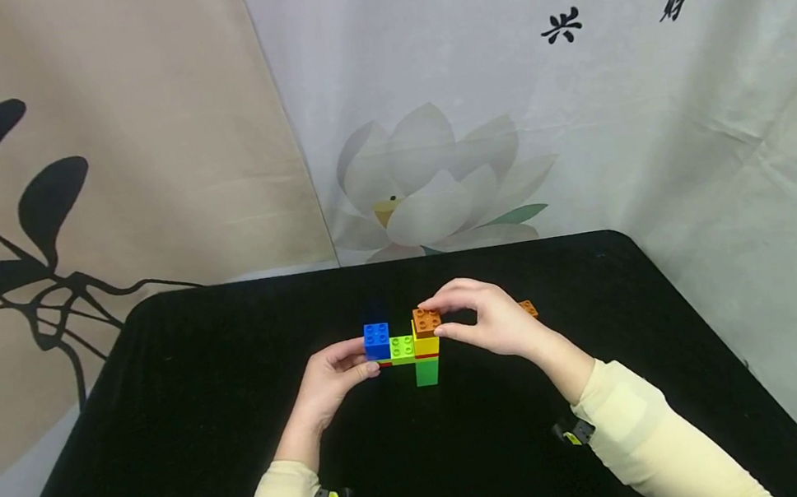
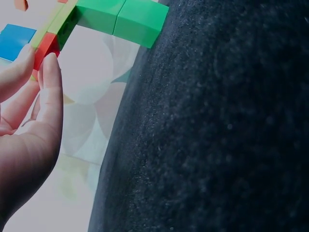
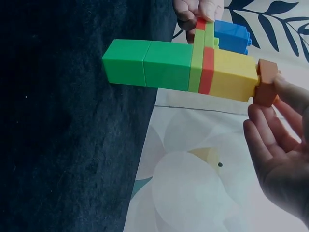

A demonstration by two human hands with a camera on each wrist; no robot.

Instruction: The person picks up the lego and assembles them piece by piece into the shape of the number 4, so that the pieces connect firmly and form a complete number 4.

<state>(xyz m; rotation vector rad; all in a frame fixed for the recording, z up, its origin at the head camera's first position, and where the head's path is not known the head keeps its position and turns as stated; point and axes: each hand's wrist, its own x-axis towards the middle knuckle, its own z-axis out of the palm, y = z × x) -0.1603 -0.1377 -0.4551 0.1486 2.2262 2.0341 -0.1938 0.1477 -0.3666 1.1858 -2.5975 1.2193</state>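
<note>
A structure of toy building bricks stands between the hands. Its column has green bricks (image 3: 166,65) at the bottom, then thin lime and red layers, then a yellow brick (image 3: 234,75). A blue brick (image 1: 377,341) sits at the left end, beside a lime brick (image 1: 402,347). My left hand (image 1: 331,381) pinches that end, with thumb and fingers around the thin red plate (image 2: 46,50) under the blue brick. My right hand (image 1: 485,318) grips a small orange-brown brick (image 3: 266,83) by its sides, slightly tilted at the yellow brick's studs.
Another orange brick (image 1: 529,309) lies on the black table (image 1: 191,440) beyond the right hand, partly hidden by it. Behind the table's far edge hangs a pale curtain (image 1: 419,47) printed with a lotus, leaves and characters.
</note>
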